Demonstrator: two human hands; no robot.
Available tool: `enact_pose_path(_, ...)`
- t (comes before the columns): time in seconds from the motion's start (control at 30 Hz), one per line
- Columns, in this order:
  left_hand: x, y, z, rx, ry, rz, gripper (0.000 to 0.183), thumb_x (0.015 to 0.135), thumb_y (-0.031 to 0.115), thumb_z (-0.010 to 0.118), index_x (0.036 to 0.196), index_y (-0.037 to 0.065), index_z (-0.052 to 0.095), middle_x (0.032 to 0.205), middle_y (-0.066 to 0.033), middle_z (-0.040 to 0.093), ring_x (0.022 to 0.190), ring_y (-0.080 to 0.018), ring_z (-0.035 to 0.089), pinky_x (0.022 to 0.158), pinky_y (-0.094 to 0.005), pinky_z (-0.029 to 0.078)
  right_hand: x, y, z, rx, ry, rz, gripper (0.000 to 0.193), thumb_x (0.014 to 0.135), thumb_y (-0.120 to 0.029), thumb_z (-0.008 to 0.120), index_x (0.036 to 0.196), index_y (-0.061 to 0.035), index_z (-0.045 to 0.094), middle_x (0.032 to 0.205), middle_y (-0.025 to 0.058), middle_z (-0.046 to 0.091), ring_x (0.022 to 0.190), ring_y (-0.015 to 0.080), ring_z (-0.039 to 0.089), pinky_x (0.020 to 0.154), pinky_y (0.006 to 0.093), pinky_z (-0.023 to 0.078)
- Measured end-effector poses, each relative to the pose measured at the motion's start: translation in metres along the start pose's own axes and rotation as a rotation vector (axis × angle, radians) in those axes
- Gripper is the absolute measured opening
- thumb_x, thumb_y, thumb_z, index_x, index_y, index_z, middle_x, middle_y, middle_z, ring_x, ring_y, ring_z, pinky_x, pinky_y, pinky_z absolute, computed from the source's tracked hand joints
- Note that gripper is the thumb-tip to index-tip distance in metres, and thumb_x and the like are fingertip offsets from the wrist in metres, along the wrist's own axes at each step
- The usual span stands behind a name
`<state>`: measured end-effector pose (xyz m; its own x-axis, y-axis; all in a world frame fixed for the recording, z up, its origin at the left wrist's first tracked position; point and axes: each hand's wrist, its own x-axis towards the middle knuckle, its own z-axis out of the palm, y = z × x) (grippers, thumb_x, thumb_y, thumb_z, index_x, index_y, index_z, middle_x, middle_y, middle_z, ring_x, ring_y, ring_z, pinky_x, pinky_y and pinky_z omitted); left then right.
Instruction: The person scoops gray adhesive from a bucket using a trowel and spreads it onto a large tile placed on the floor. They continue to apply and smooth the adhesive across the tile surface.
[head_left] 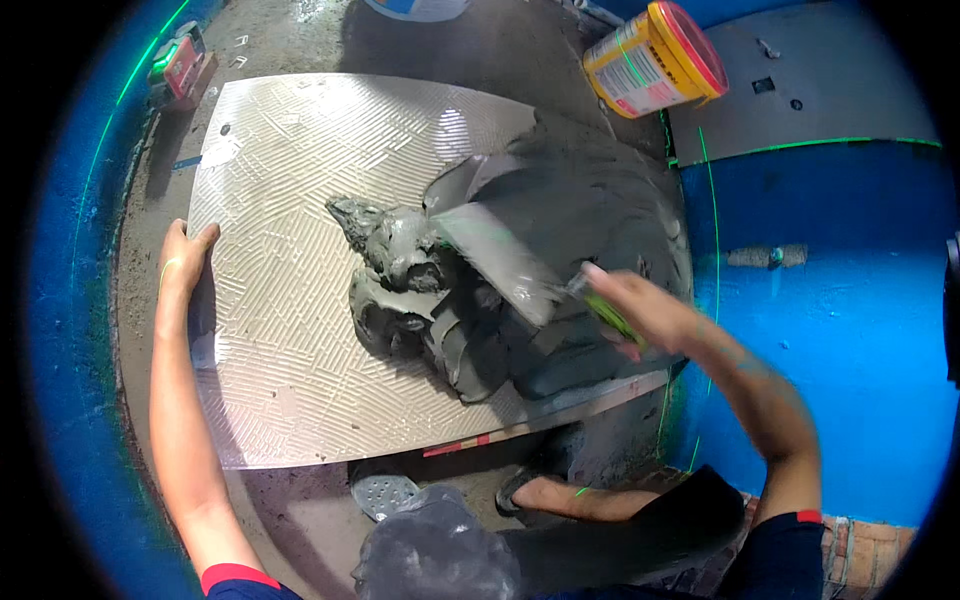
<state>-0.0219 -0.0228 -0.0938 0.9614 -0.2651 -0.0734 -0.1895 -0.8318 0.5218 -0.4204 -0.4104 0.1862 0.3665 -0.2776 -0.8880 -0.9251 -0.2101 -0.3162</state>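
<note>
A large pale tile lies with its ridged back up. Wet grey mortar is smeared over its right part, and a thick lumpy heap of it sits near the middle. My right hand, somewhat blurred, is closed round the green handle of a trowel. The wide metal blade of the trowel rests against the mortar beside the heap. At the tile's left edge my left hand grips the rim, its thumb on top; the fingers beneath are hidden.
A yellow bucket with a red rim stands at the far right by a grey panel. A red laser level sits at the far left, casting green lines on the blue walls. My knee and a round drain cover are near the front.
</note>
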Motion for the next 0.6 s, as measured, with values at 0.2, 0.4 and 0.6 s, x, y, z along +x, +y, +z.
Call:
enact_pose_path(0.2, 0.003, 0.014, -0.013, -0.126, -0.229, -0.092, 0.062, 0.081, 0.040, 0.074, 0.116, -0.009, 0.059, 0.100, -0.0221, 0.069, 0.083, -0.0263, 0.069, 0.075, -0.0365, 0.052, 0.041, -0.025, 0.002, -0.240, -0.320, 0.150, 0.074, 0.097, -0.069, 0.030, 0.098, -0.0008, 0.059, 0.060, 0.0033, 0.049, 0.047, 0.0144, 0.051, 0.043, 0.0322, 0.046)
enact_pose_path(0.4, 0.003, 0.015, -0.009, -0.119, -0.191, -0.088, 0.075, 0.081, 0.044, 0.074, 0.125, -0.011, 0.052, 0.110, -0.0229, 0.066, 0.093, -0.0282, 0.067, 0.077, -0.0374, 0.051, -0.007, 0.001, 0.040, -0.416, -0.187, 0.164, 0.069, 0.097, -0.067, 0.035, 0.094, -0.0020, 0.057, 0.065, 0.0102, 0.056, 0.057, 0.0233, 0.062, 0.053, 0.0406, 0.053)
enact_pose_path(0.6, 0.015, -0.014, -0.006, -0.156, -0.309, -0.071, 0.062, 0.081, 0.048, 0.073, 0.111, -0.005, 0.059, 0.091, -0.0139, 0.066, 0.079, -0.0217, 0.061, 0.071, -0.0380, 0.049, -0.038, 0.046, 0.060, -0.789, 0.025, 0.146, 0.061, 0.100, -0.054, 0.040, 0.107, 0.0037, 0.060, 0.084, 0.0282, 0.067, 0.085, 0.0459, 0.065, 0.078, 0.0525, 0.051)
